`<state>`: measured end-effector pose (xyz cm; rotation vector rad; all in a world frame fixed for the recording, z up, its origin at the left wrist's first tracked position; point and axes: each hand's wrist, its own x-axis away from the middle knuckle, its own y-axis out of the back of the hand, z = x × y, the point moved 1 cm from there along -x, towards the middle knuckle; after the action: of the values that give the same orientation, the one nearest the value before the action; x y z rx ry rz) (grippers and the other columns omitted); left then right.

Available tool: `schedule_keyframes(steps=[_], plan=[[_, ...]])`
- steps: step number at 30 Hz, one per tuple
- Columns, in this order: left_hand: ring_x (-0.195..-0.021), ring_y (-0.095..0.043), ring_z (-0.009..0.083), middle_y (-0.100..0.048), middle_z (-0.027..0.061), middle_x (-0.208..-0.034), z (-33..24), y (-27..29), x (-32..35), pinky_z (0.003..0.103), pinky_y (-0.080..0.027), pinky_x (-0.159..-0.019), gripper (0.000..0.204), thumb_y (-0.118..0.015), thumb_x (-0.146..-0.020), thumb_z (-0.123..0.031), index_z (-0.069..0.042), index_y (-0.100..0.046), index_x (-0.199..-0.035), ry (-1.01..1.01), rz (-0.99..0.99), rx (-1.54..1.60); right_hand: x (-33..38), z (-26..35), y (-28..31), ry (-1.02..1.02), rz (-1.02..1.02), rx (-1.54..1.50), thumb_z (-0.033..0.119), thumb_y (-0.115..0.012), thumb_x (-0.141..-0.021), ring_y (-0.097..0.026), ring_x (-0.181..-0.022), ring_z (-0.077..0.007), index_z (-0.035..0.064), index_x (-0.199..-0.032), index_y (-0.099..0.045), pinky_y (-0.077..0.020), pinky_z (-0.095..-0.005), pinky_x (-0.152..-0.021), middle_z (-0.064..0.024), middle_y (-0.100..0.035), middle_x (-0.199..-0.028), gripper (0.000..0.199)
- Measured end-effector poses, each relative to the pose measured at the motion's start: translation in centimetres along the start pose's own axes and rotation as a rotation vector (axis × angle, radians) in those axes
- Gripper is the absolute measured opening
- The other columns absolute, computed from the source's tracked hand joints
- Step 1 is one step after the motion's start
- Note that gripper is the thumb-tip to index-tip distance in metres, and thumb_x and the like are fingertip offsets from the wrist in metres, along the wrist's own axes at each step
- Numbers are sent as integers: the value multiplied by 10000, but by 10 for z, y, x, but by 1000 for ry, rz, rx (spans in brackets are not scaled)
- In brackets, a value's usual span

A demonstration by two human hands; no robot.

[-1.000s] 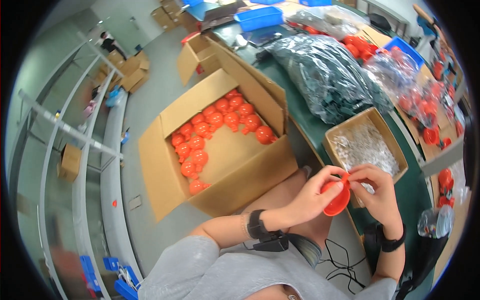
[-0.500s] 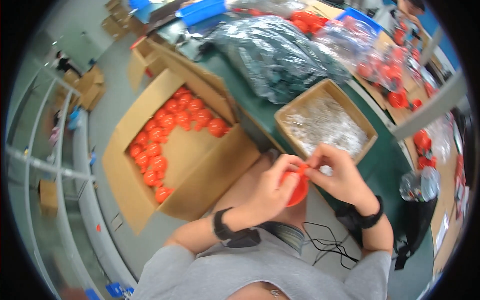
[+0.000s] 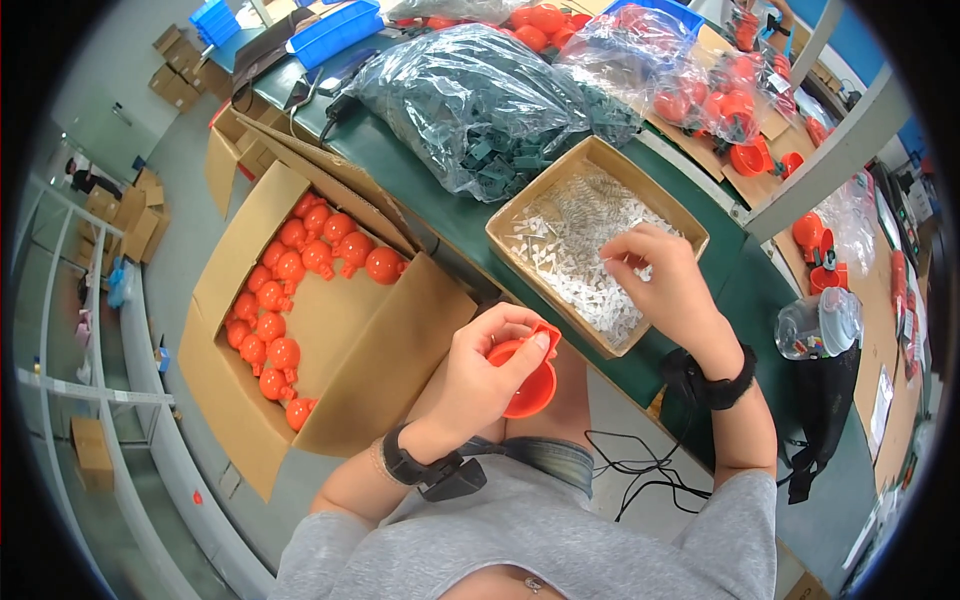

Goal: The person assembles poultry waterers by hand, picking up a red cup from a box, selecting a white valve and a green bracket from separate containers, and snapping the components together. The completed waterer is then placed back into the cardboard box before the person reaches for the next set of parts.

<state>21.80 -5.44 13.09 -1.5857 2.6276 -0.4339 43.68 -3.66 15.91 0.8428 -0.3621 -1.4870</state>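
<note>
My left hand [image 3: 480, 378] is closed around an orange-red plastic cup [image 3: 532, 392], the thumb pressed on a small tab at its top. Over a shallow cardboard box [image 3: 505, 240] hovers my right hand [image 3: 662, 275], its fingers curled and the thumb close to the index finger. Whatever may be between those fingertips is too small to make out. Small white plastic pieces [image 3: 560, 262] fill much of the box, with thin metal springs [image 3: 600, 190] heaped toward its far side.
At my left stands an open carton [image 3: 385, 360] with several orange-red cups [image 3: 285, 352] along its inner edges. A clear bag of dark green parts [image 3: 470, 110] lies on the green table [image 3: 740, 290] beyond. A clear jar [image 3: 815, 325] sits right; black cables [image 3: 640, 470] hang below.
My right hand has left the cup and moved over the box of small white pieces. My left hand keeps the cup, now farther left and lower in view. The view has shifted.
</note>
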Motion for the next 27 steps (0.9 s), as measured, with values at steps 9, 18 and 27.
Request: schedule_keyframes(steps=[9,18,27], plan=[[-798,-631,135,-633,83,-875,11,-1,-3,269,-519,-701,163,-581,-891,-105,-7,-551,-1018,28,81,-83,0,-5,-16,-38,168,83,90,-699,-745,-563,-664,-207,50,-931,-658,-466,-320,-618,-92,-562,-748,195],[-931,-595,117,-617,80,-980,10,-5,-3,264,-473,-823,290,-569,-900,-110,-25,-470,-1160,91,146,-96,3,-3,-22,134,126,214,83,-671,-757,-580,-745,-272,125,-1052,-633,-474,-364,-650,-101,-544,-837,301],[-955,-586,124,-613,93,-1010,12,-3,-4,259,-465,-839,300,-549,-912,-123,-13,-453,-1173,124,151,-52,1,-2,-19,71,193,209,97,-622,-779,-585,-742,-319,93,-886,-610,-478,-407,-643,-113,-533,-795,108]])
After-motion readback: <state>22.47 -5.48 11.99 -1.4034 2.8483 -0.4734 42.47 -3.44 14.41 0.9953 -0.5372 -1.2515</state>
